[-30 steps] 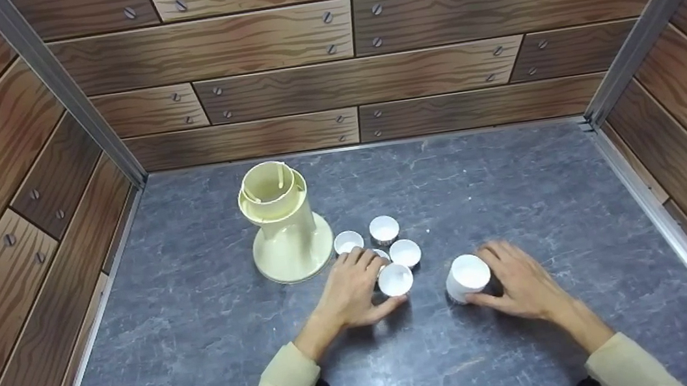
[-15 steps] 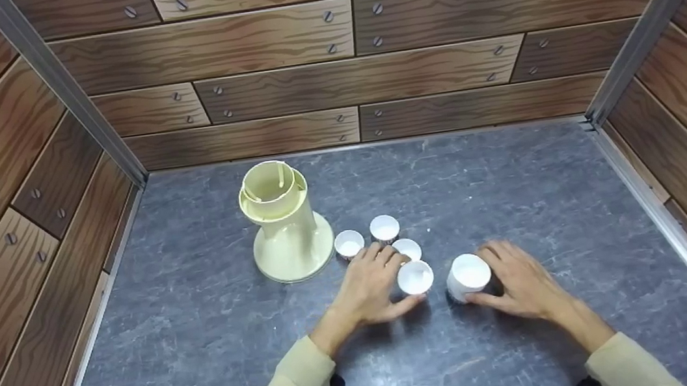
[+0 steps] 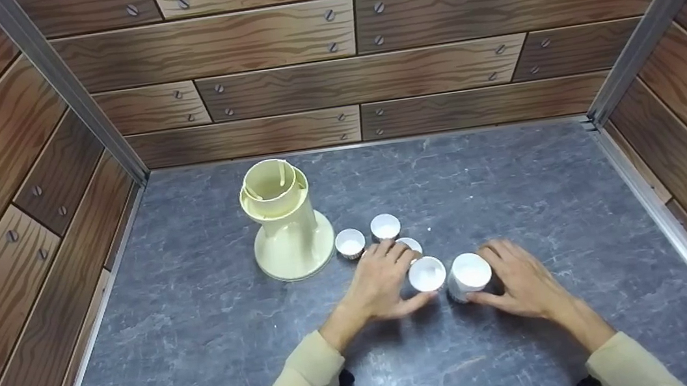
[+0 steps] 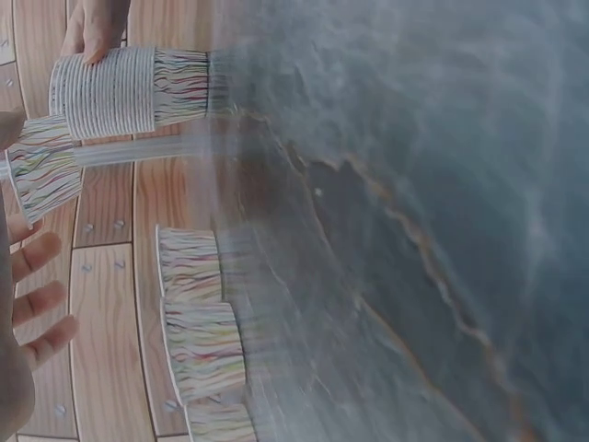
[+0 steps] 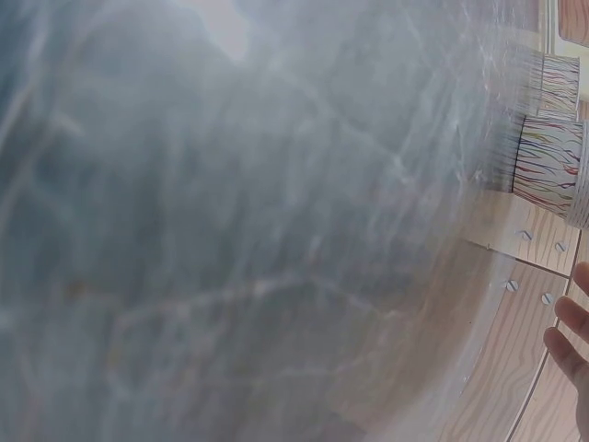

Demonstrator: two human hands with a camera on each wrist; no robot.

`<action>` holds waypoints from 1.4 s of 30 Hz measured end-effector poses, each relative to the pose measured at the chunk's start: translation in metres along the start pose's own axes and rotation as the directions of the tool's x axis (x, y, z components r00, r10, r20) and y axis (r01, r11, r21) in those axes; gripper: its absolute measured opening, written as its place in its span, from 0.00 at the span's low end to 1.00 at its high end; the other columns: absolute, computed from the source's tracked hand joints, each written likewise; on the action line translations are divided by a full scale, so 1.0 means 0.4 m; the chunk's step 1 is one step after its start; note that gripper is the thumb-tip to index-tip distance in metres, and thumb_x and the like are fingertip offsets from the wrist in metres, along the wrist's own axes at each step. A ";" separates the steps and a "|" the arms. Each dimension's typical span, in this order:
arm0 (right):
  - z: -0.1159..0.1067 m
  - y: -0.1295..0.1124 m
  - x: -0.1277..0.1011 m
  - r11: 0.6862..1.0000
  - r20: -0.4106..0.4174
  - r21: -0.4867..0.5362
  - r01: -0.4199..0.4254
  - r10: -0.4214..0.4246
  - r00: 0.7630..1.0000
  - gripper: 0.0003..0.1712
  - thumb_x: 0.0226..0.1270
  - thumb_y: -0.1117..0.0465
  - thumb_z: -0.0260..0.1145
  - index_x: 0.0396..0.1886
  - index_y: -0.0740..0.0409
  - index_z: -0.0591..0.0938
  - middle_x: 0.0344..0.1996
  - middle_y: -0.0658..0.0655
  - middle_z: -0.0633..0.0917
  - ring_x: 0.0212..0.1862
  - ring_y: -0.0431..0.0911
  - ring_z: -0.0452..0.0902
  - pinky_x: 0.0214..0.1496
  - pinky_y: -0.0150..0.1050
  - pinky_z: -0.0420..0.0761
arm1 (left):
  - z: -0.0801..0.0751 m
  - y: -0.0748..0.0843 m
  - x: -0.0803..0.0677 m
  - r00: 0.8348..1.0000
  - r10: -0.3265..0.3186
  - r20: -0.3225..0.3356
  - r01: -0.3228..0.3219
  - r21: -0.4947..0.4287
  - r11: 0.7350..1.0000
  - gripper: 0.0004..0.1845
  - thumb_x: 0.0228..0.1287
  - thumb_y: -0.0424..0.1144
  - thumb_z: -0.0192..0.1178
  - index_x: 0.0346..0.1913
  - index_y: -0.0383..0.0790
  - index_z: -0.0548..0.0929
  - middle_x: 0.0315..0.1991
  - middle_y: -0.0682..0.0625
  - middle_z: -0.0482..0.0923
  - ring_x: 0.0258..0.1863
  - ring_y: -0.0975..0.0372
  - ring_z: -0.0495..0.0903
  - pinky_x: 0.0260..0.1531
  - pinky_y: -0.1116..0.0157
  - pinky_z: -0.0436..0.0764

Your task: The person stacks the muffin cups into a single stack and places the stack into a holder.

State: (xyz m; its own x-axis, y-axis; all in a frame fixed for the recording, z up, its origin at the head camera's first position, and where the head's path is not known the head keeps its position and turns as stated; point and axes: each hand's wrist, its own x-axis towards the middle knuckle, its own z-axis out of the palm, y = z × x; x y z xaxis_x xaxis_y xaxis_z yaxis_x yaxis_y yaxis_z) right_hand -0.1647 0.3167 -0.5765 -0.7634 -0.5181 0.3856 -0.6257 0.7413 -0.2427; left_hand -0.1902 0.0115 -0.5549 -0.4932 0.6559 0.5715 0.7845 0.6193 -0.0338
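Left grip (image 3: 381, 283): pinches single paper cup (image 3: 427, 274), lifted off table (image 3: 204, 341) | right grip (image 3: 521, 279): holds cup stack (image 3: 469, 274) beside it | loose cups (image 3: 385, 226) near cream holder (image 3: 284, 220)

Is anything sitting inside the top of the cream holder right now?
No: in the head view the holder stands with its open top bare, while the cups sit on the table beside it.

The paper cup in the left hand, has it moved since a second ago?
Yes. The left hand has slid its paper cup rightward, away from the cream dispenser, until it almost touches the cup stack.
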 end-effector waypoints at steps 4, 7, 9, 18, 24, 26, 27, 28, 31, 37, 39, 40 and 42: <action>0.000 0.001 0.002 1.000 -0.001 -0.004 0.004 -0.004 1.000 0.40 0.56 0.33 0.74 0.55 0.58 0.80 0.49 0.58 0.79 0.50 0.54 0.75 0.53 0.55 0.75 | -0.001 0.004 0.011 1.000 0.004 -0.011 -0.004 -0.017 1.000 0.34 0.59 0.73 0.56 0.50 0.47 0.81 0.47 0.52 0.78 0.47 0.58 0.74 0.47 0.61 0.75; -0.001 0.002 0.004 1.000 -0.001 -0.006 0.005 -0.005 1.000 0.40 0.55 0.33 0.74 0.55 0.58 0.80 0.49 0.58 0.79 0.51 0.54 0.75 0.53 0.55 0.75 | -0.004 0.005 0.019 1.000 0.010 -0.013 -0.010 -0.018 1.000 0.34 0.61 0.74 0.53 0.49 0.47 0.81 0.46 0.52 0.78 0.47 0.58 0.74 0.48 0.61 0.75; -0.001 0.003 0.005 1.000 0.001 -0.006 0.002 -0.002 1.000 0.40 0.56 0.33 0.74 0.55 0.58 0.80 0.49 0.58 0.79 0.51 0.54 0.75 0.53 0.55 0.76 | -0.006 0.006 0.025 1.000 0.014 -0.015 -0.014 -0.020 1.000 0.34 0.61 0.74 0.53 0.49 0.47 0.81 0.46 0.52 0.78 0.47 0.58 0.74 0.48 0.61 0.75; 0.000 0.004 0.003 1.000 -0.006 -0.004 -0.008 0.008 1.000 0.40 0.56 0.33 0.75 0.55 0.58 0.80 0.48 0.56 0.79 0.49 0.52 0.75 0.50 0.53 0.76 | -0.014 0.016 0.047 1.000 0.015 -0.023 -0.017 -0.061 0.998 0.33 0.61 0.73 0.55 0.51 0.48 0.82 0.45 0.53 0.78 0.46 0.58 0.75 0.46 0.61 0.75; 0.000 0.002 0.002 1.000 -0.008 0.011 -0.018 0.018 1.000 0.40 0.54 0.33 0.76 0.57 0.57 0.79 0.49 0.55 0.79 0.50 0.51 0.75 0.51 0.53 0.76 | -0.017 0.026 0.065 0.999 0.040 -0.015 -0.041 -0.047 0.998 0.33 0.63 0.73 0.51 0.52 0.48 0.81 0.46 0.53 0.78 0.46 0.59 0.73 0.45 0.62 0.75; -0.001 0.000 0.002 1.000 -0.005 0.015 -0.026 0.026 1.000 0.41 0.54 0.33 0.76 0.57 0.56 0.79 0.49 0.55 0.79 0.50 0.51 0.75 0.51 0.53 0.76 | -0.017 0.029 0.070 0.999 0.043 -0.010 -0.043 -0.049 0.998 0.33 0.64 0.73 0.50 0.51 0.48 0.81 0.46 0.53 0.77 0.46 0.60 0.73 0.46 0.62 0.74; -0.001 -0.001 0.001 0.999 0.000 0.018 -0.031 0.031 1.000 0.41 0.54 0.33 0.75 0.57 0.56 0.79 0.49 0.54 0.79 0.50 0.51 0.75 0.51 0.53 0.76 | -0.017 0.030 0.072 0.999 0.043 -0.008 -0.044 -0.050 0.998 0.33 0.64 0.73 0.50 0.51 0.48 0.81 0.46 0.53 0.77 0.46 0.60 0.72 0.46 0.62 0.74; -0.001 -0.002 0.001 0.999 0.003 0.020 -0.034 0.034 0.999 0.41 0.54 0.33 0.75 0.57 0.55 0.79 0.49 0.54 0.79 0.50 0.51 0.75 0.51 0.53 0.76 | -0.017 0.031 0.073 0.999 0.044 -0.008 -0.044 -0.052 0.998 0.33 0.64 0.73 0.50 0.51 0.48 0.81 0.46 0.53 0.77 0.46 0.60 0.72 0.46 0.62 0.74; -0.001 -0.003 0.000 0.999 0.009 0.028 -0.040 0.040 0.999 0.41 0.55 0.32 0.75 0.58 0.55 0.79 0.49 0.54 0.79 0.51 0.50 0.75 0.51 0.53 0.76 | -0.016 0.034 0.078 0.999 0.049 -0.011 -0.050 -0.052 0.997 0.33 0.64 0.72 0.50 0.51 0.48 0.81 0.46 0.53 0.77 0.46 0.59 0.72 0.46 0.62 0.74; 0.001 0.000 -0.001 1.000 -0.001 0.021 -0.018 0.018 1.000 0.41 0.55 0.33 0.75 0.58 0.56 0.78 0.49 0.53 0.78 0.49 0.49 0.74 0.48 0.53 0.76 | -0.013 0.036 0.089 0.998 0.068 -0.020 -0.068 -0.048 0.997 0.33 0.64 0.72 0.50 0.51 0.47 0.81 0.46 0.53 0.78 0.48 0.59 0.73 0.50 0.62 0.74; 0.002 0.000 -0.001 1.000 -0.003 0.021 -0.017 0.017 1.000 0.41 0.56 0.33 0.75 0.58 0.56 0.78 0.49 0.52 0.78 0.49 0.49 0.74 0.48 0.52 0.76 | -0.012 0.038 0.092 0.997 0.072 -0.017 -0.073 -0.051 0.996 0.33 0.64 0.72 0.50 0.51 0.47 0.81 0.47 0.53 0.78 0.48 0.59 0.73 0.51 0.62 0.74; 0.002 0.000 -0.001 1.000 -0.003 0.023 -0.016 0.016 1.000 0.41 0.55 0.33 0.75 0.58 0.56 0.78 0.49 0.52 0.78 0.49 0.48 0.74 0.48 0.52 0.76 | -0.011 0.039 0.093 0.997 0.076 -0.017 -0.076 -0.046 0.996 0.33 0.64 0.73 0.50 0.51 0.47 0.81 0.47 0.53 0.78 0.48 0.59 0.73 0.51 0.62 0.74; 0.004 0.000 -0.002 1.000 -0.007 0.025 -0.014 0.014 1.000 0.40 0.56 0.33 0.75 0.58 0.55 0.79 0.49 0.52 0.78 0.49 0.48 0.74 0.49 0.52 0.76 | -0.010 0.041 0.096 0.997 0.080 -0.017 -0.081 -0.047 0.996 0.33 0.64 0.73 0.50 0.52 0.48 0.81 0.47 0.53 0.78 0.48 0.60 0.73 0.51 0.63 0.74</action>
State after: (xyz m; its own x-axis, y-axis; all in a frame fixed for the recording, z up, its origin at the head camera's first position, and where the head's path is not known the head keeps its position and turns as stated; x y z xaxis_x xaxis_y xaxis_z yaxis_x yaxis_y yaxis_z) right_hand -0.1645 0.3166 -0.5782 -0.7711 -0.5043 0.3888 -0.6187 0.7378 -0.2700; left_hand -0.1946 0.0451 -0.5303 -0.4222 0.6957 0.5812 0.8384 0.5435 -0.0416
